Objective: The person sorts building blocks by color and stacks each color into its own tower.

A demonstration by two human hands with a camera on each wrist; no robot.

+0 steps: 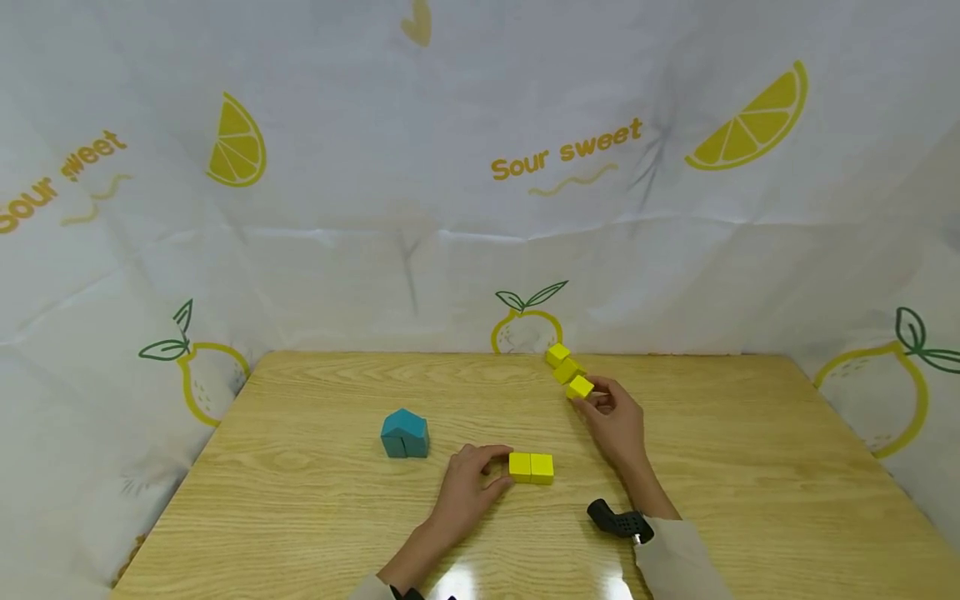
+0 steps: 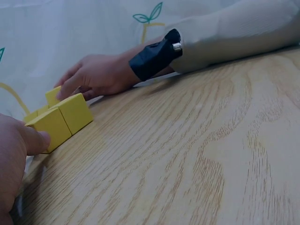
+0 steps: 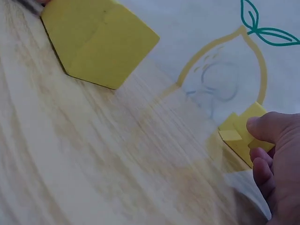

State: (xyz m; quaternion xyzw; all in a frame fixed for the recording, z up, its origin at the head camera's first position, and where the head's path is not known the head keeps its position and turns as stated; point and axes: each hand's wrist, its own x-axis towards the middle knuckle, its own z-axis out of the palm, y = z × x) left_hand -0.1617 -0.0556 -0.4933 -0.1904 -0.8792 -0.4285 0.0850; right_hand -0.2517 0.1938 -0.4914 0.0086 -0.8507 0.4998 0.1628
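Two yellow blocks sit side by side near the middle of the table. My left hand [image 1: 463,492] pinches the left yellow block [image 1: 520,468] between thumb and fingers; the right yellow block [image 1: 542,468] stands against it. In the left wrist view the thumb [image 2: 36,140] presses that block's face. Farther back, my right hand [image 1: 619,423] grips the nearest yellow block [image 1: 580,387] of a slanting row. Beyond it are a middle yellow block [image 1: 568,371] and a far yellow block [image 1: 557,355] near the table's back edge. The fingertips behind the gripped blocks are partly hidden.
A small blue house shape [image 1: 405,435], made of fitted blocks with a peaked top, stands to the left of my left hand. The wooden table [image 1: 300,500] ends at a white curtain [image 1: 360,283] printed with lemons. A black wrist device [image 1: 618,522] is on the right wrist.
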